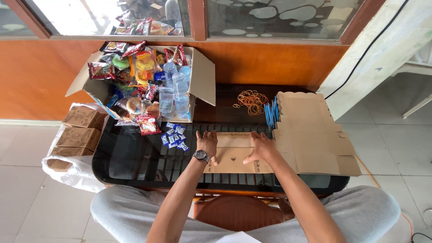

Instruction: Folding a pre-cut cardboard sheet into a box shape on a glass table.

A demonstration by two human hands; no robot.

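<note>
A flat, brown cardboard box blank (234,155) lies on the near edge of the dark glass table (135,155), its long axis running left to right. The left hand (207,143) and right hand (261,146) press on it, open, fingers spread. A stack of matching blanks (310,135) lies just right.

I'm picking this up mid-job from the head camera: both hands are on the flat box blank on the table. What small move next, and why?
Probably fold up the near flap. The left hand and right hand lie flat on the unfolded brown cardboard blank, which is not yet shaped, while finished boxes sit in the white bag at the left and more blanks wait at the right.
</note>
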